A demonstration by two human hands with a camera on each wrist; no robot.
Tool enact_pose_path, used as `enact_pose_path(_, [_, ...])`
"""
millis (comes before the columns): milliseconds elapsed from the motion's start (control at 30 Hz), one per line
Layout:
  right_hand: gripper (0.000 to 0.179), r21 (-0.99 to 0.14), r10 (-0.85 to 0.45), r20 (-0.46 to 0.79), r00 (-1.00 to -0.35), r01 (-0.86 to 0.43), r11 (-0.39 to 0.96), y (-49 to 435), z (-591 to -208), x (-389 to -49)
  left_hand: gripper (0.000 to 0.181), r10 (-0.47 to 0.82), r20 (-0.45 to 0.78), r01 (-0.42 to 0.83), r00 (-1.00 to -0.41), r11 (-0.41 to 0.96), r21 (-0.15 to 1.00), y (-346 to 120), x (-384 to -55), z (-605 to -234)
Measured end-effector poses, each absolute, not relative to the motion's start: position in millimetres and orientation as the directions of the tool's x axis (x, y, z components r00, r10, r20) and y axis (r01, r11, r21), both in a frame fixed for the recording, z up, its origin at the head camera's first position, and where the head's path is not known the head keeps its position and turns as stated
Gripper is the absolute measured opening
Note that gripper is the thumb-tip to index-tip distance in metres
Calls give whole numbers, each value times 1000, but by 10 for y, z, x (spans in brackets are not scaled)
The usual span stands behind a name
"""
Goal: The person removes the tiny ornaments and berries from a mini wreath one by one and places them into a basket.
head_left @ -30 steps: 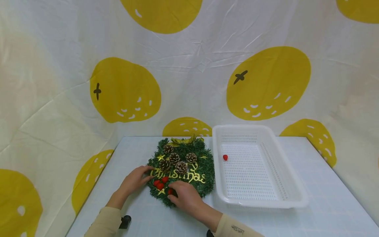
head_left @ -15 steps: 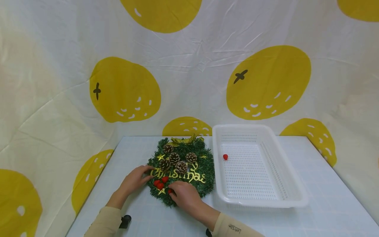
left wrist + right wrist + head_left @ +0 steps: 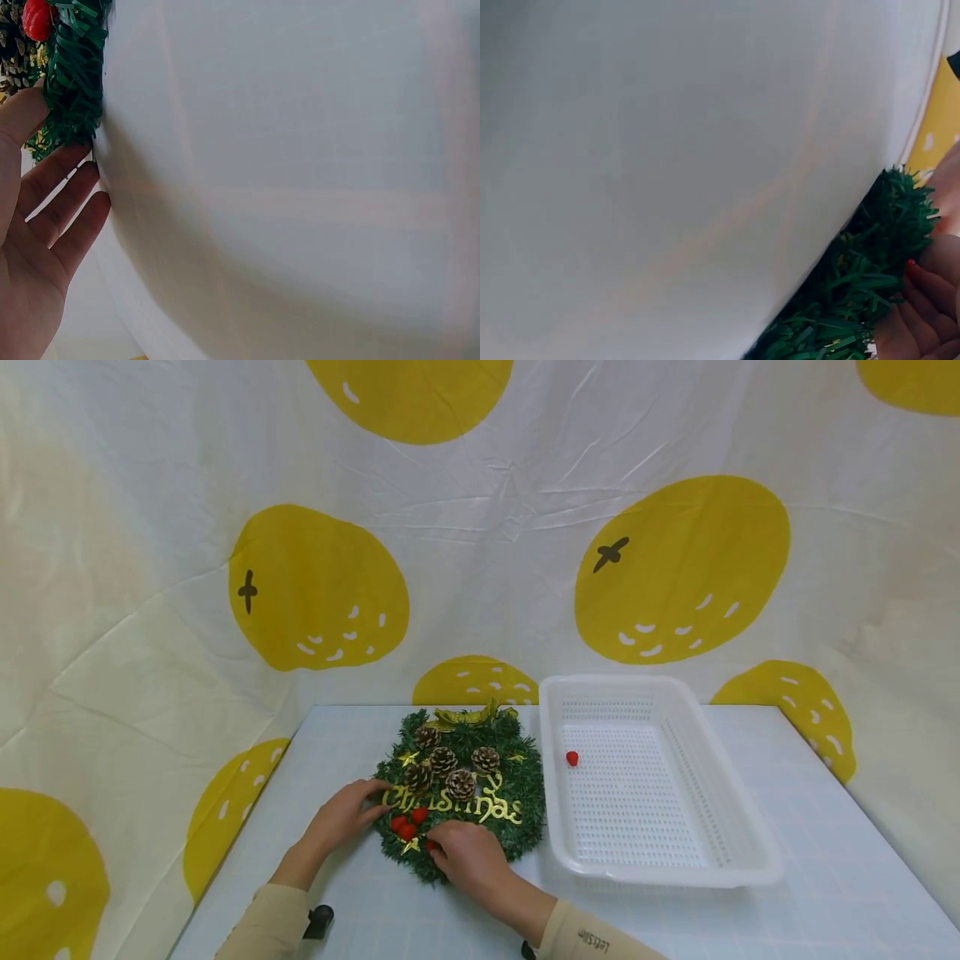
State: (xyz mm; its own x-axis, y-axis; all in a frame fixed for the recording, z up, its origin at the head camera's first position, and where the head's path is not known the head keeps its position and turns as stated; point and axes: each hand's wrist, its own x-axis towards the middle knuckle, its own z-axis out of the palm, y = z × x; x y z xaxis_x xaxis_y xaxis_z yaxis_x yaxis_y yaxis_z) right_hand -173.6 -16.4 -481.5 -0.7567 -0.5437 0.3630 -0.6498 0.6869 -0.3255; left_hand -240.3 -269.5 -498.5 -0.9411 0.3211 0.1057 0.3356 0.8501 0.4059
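Right hand (image 3: pixel 471 857) curled at the near edge of the wreath (image 3: pixel 517 777), I pinch a red berry (image 3: pixel 432 844) between thumb and forefinger; my fingers hide most of it, so I cannot tell which way its long axis runs. Its place seems to me what the coming move turns on: it sits just to the right of the bunch of three red berries (image 3: pixel 407 832) on the greenery, near a gold star (image 3: pixel 410 845), and my right hand is the nearer one. My left hand (image 3: pixel 343 812) touches the left side of the wreath, fingers straight and spread, thumb against the green. Roughly round, the wreath lies left of the bench's middle and reaches toward its far edge, with pinecones (image 3: pixel 443 762) and gold lettering (image 3: pixel 497 808) on the far side of the berries from me. Just to the right of it stands a white basket (image 3: pixel 652 875), its long sides running from the far edge toward me, a loose berry (image 3: pixel 572 758) near its left wall. Pale and faintly checked, the bench (image 3: pixel 390 927) ends at a hanging cloth (image 3: pixel 487 568) printed with big yellow fruit.
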Motion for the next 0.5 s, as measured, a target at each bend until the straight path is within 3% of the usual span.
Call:
enact_pose_path(267, [8, -147, -569, 392, -723, -660, 736, -203, -4853, -1730, 33, 314, 104, 329, -944, 858, 395, -2682, -2401, -4970])
enact_pose_path(500, [12, -178, -559, 410, -720, -665, 726, -197, -4852, -1717, 33, 314, 104, 329, -944, 860, 391, -2688, -2404, -4975])
